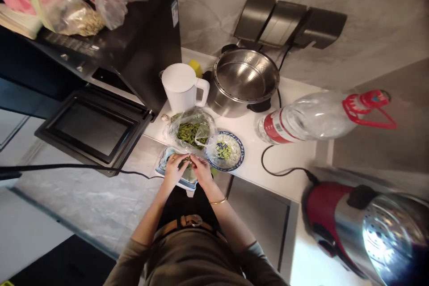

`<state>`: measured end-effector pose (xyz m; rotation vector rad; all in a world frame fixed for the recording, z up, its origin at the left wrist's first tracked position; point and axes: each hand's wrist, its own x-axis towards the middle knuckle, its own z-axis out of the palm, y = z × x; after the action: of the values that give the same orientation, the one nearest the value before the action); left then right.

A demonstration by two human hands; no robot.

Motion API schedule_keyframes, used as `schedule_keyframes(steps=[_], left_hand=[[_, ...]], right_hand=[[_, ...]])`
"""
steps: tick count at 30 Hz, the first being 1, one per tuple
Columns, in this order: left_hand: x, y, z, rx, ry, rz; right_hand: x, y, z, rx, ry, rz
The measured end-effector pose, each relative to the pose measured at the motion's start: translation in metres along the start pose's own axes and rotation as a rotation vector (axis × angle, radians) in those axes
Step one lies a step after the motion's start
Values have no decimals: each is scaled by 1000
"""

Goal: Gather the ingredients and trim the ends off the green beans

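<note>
My left hand (174,169) and my right hand (201,170) meet with pinched fingertips over a blue-and-white container (163,161) at the counter's front edge. Between them is a small edamame pod, mostly covered by the fingers. Just beyond my hands lies a clear plastic bag (174,130) holding green edamame pods (189,133). To its right sits a blue-rimmed plate (241,154) with shelled green beans (225,149) on it. A corner of the bag overlaps the plate's left side.
A white pitcher (179,87) and a steel pot (246,76) stand behind the bag. Farther right are a large plastic bottle (301,116) with a red handle and a red-and-steel cooker (335,219). An oven with its door (92,127) hanging down is at left; a black cable (100,167) crosses there.
</note>
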<state>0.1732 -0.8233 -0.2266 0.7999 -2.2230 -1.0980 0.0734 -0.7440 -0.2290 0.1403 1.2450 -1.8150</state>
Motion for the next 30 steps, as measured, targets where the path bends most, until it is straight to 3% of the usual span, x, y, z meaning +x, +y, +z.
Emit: schedule_keyframes(steps=[2, 5, 12, 30], left_hand=[[3, -6, -7, 67, -86, 103], [6, -14, -11, 133, -106, 240], [4, -22, -18, 289, -214, 431], [-1, -22, -26, 348, -234, 427]], right_hand=[[-3, 6, 2, -15, 55, -39], [-8, 13, 5, -13, 100, -78], [-12, 30, 7, -16, 181, -128], [-16, 40, 19, 16, 288, -119]])
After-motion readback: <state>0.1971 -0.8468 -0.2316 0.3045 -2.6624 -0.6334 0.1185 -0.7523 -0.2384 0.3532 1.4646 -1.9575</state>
